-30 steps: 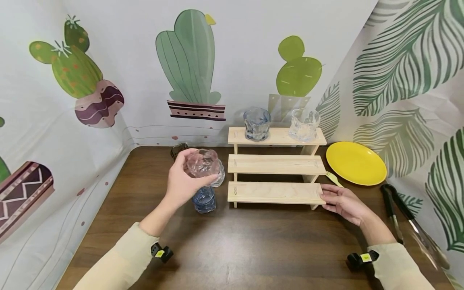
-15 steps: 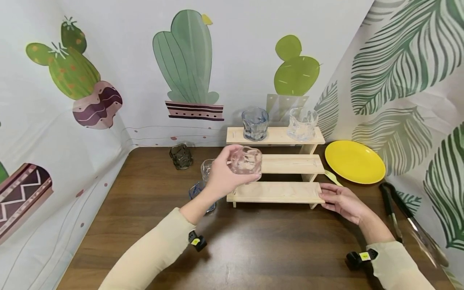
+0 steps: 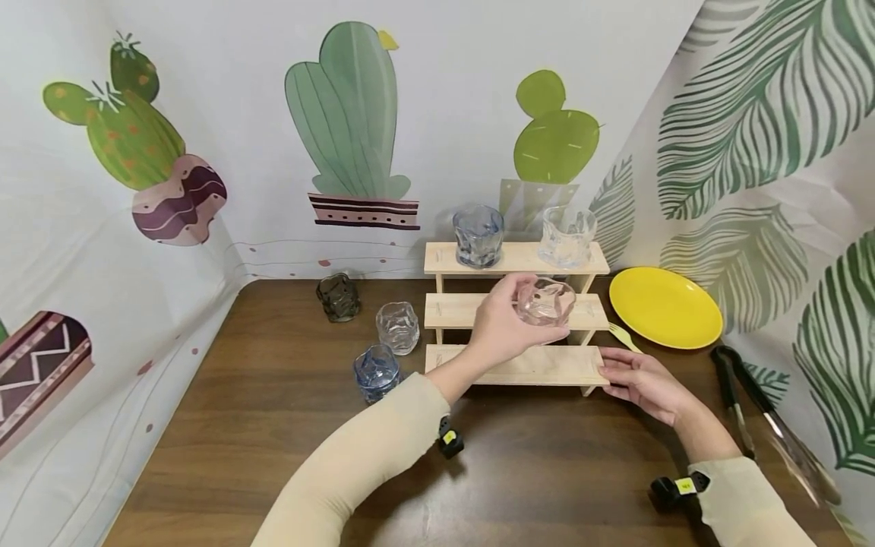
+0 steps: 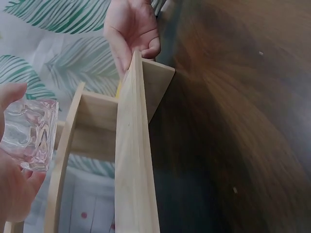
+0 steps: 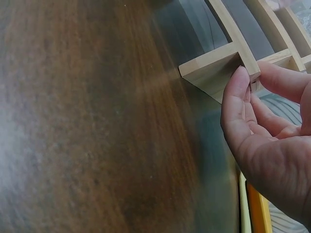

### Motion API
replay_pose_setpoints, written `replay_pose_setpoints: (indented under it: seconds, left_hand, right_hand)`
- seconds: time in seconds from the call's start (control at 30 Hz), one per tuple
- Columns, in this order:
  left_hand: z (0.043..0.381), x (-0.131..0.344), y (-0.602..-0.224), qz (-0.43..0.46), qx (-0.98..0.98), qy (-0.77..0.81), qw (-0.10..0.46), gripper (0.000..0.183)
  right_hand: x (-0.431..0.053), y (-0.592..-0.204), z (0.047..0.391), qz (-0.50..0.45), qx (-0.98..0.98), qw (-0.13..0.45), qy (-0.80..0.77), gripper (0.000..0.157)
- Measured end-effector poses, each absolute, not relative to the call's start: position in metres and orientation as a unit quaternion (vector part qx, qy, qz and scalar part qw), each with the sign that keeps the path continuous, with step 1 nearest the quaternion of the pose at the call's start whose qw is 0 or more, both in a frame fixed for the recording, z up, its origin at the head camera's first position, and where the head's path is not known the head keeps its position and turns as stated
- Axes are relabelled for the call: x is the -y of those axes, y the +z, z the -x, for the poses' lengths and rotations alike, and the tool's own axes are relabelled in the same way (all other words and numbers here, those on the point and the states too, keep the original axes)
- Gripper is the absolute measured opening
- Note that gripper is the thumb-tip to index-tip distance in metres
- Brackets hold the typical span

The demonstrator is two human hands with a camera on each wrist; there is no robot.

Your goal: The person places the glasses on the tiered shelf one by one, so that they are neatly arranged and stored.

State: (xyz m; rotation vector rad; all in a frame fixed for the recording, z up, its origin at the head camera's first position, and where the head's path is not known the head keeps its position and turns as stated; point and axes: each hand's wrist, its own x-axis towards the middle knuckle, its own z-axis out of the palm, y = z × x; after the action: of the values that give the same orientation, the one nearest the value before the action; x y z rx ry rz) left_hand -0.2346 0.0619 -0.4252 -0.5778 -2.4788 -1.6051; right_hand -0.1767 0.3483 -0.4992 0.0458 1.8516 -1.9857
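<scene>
My left hand point(image 3: 506, 319) grips a pinkish clear glass point(image 3: 547, 302) by its sides, over the right part of the middle tier of a three-tier wooden shelf point(image 3: 472, 368). In the left wrist view the pink glass point(image 4: 36, 131) sits between thumb and fingers, beside the shelf boards. At the lowest tier's right end, my right hand point(image 3: 645, 384) pinches the board; the right wrist view has thumb and fingers point(image 5: 235, 90) on either side of its corner. On the top tier stand a blue-grey glass point(image 3: 478, 237) and a clear glass point(image 3: 567, 237).
Left of the shelf, a dark grey glass point(image 3: 338, 297), another clear glass point(image 3: 398, 328) and a blue glass point(image 3: 376, 372) stand on the wooden table point(image 3: 225, 425). To the right lie a yellow plate point(image 3: 664, 308), a pale fork point(image 3: 623, 337) and black-handled tongs point(image 3: 766, 414).
My left hand has carried the pink glass rightward from above the glasses on the left to over the shelf's middle tier. The right hand stays on the lowest board.
</scene>
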Motion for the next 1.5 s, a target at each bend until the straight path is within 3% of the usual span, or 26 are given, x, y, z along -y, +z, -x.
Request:
replay_pose_setpoints:
  seconds: [0.4, 0.73, 1.17, 1.5]
  left_hand:
    - [0.247, -0.104, -0.429, 0.192, 0.836, -0.506, 0.087, 0.087]
    - [0.245, -0.108, -0.428, 0.184, 0.835, -0.511, 0.089, 0.088]
    - [0.238, -0.089, -0.426, 0.217, 0.841, -0.491, 0.071, 0.095]
    - [0.221, -0.045, -0.42, 0.257, 0.817, -0.512, 0.069, 0.092]
  right_hand:
    - [-0.349, -0.502, 0.176, -0.009, -0.658, 0.209, -0.723, 0.057]
    - [-0.347, -0.499, 0.176, -0.015, -0.665, 0.211, -0.716, 0.065]
    - [-0.347, -0.499, 0.176, -0.018, -0.66, 0.207, -0.722, 0.058]
    - [-0.348, -0.5, 0.175, -0.018, -0.652, 0.206, -0.729, 0.048]
